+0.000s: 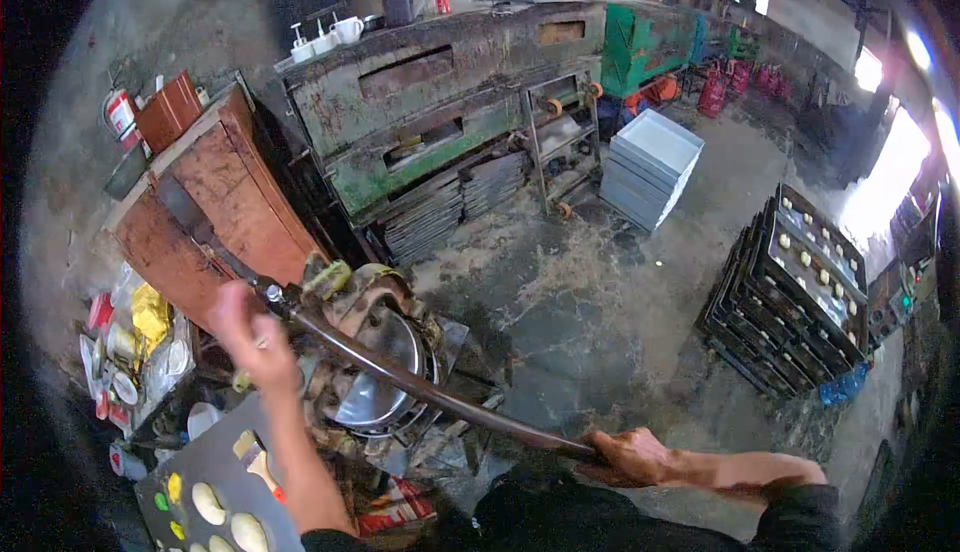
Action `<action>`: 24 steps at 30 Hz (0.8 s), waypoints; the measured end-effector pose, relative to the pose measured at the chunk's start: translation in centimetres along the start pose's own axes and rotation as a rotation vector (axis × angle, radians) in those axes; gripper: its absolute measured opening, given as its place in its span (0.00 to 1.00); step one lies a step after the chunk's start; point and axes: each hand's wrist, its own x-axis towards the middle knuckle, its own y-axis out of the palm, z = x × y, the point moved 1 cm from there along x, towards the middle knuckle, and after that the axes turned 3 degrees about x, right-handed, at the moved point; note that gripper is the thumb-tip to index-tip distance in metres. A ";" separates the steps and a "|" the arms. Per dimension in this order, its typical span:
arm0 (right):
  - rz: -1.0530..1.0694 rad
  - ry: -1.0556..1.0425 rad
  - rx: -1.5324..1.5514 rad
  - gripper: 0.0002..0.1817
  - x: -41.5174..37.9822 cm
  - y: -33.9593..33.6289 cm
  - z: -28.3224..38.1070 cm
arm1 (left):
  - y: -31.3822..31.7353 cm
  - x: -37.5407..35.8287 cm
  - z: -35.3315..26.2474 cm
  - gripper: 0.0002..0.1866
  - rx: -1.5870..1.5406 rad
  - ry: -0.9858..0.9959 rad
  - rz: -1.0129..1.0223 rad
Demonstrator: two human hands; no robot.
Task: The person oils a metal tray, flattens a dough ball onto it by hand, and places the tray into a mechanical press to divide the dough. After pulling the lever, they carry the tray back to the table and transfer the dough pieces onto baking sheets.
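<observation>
A long dark bar (430, 389) runs slantwise across the view, over a machine with a round shiny metal part (375, 392). My right hand (632, 455) is wrapped round the bar's near end. Toward the far end, by a bright metal fitting (273, 293), my left hand (250, 332) overlaps the bar's edge; motion smears its fingers. Beyond that fitting the bar continues into a dark flat length over a reddish-brown cabinet. Below my left forearm lies a dark tray (195, 452) with pale rounded dough pieces (248, 531) and a brush (258, 467) on it.
A reddish-brown cabinet (225, 192) stands at left, beside cluttered packets and a yellow wrapper (150, 317). Behind is a green-grey oven-like unit (430, 82). White stacked crates (650, 167) and stacked black trays (790, 302) with small dough balls stand on the stained floor.
</observation>
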 end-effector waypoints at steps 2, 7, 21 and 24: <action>0.053 0.047 -0.044 0.21 0.1 0.1 -0.6 | 1.9 0.0 -11.1 0.27 -0.458 0.398 0.639; -0.094 -0.167 0.005 0.22 1.7 9.4 -9.6 | 7.3 -18.7 -20.1 0.06 -0.213 1.006 1.208; 0.029 -0.123 0.075 0.22 3.7 6.5 -6.5 | 7.3 -18.4 -20.1 0.05 0.024 0.834 1.476; -0.160 -0.297 0.069 0.21 3.7 9.5 -9.1 | 7.4 -19.4 -20.6 0.05 -0.002 0.856 1.329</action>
